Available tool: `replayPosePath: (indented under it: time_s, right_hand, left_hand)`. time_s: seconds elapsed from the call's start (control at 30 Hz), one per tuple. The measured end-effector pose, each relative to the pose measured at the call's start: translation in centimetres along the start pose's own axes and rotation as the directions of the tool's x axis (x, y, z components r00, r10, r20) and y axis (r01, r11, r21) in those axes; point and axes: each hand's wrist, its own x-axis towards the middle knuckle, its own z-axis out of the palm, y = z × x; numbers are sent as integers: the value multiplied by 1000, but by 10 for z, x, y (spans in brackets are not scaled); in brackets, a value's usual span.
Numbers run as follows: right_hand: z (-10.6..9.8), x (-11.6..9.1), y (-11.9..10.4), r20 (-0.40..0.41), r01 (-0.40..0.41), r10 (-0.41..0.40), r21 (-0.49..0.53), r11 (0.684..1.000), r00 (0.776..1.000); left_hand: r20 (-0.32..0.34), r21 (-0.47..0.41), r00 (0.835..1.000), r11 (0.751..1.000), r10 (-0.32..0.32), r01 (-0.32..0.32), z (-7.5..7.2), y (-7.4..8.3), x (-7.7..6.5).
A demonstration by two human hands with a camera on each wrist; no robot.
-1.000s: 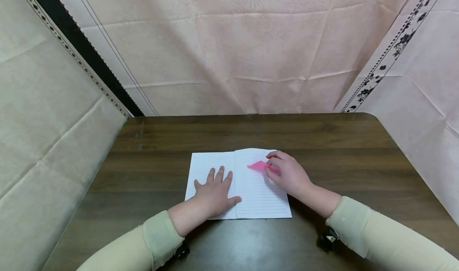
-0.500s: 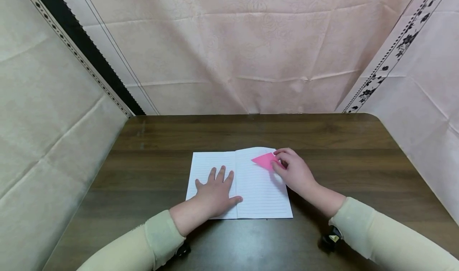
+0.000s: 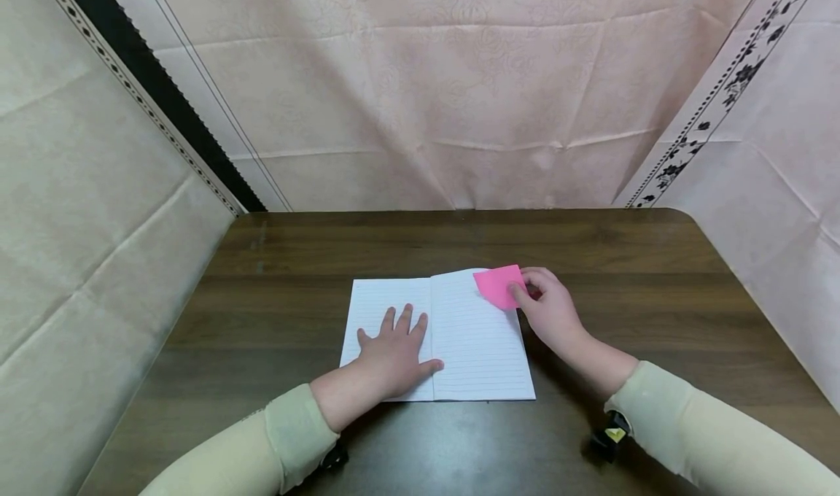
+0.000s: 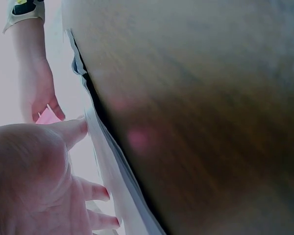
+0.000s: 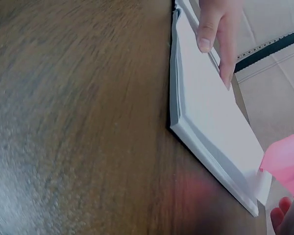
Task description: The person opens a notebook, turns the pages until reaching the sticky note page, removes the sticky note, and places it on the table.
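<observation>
An open lined notebook [image 3: 479, 357] lies on the brown table, its pages ruled and white. My left hand [image 3: 390, 354] rests flat on the left page with fingers spread. At the upper right corner of the right page, my right hand [image 3: 551, 306] pinches a pink sticky note [image 3: 496, 286] between thumb and fingers. The note overlaps the page's corner in the head view. In the right wrist view the sticky note [image 5: 284, 159] looks curved, and only a few fingertips [image 5: 283, 205] of that hand show below it.
The wooden table [image 3: 295, 262] has rounded far corners. Pale cloth [image 3: 420, 102] hangs behind it and along both sides, with dark patterned bands at the corners. A dark device [image 3: 610, 434] is strapped under the right wrist.
My right hand has moved up and to the right with the sticky note, from mid-page to the page's upper right corner. The note now shows more of its face. My left hand stays put.
</observation>
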Motion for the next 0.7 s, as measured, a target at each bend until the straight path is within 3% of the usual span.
replayPosePath:
  time_s: [0.33, 0.7]
  right_hand:
    - [-15, 0, 3, -67, -22, 24, 23, 999, 997]
    - [-48, -5, 21, -91, -44, 37, -79, 996, 995]
  left_hand:
    - [-8, 24, 1000, 1000, 10, -10, 1, -1, -1]
    - [-1, 10, 1000, 1000, 13, -12, 0, -2, -4]
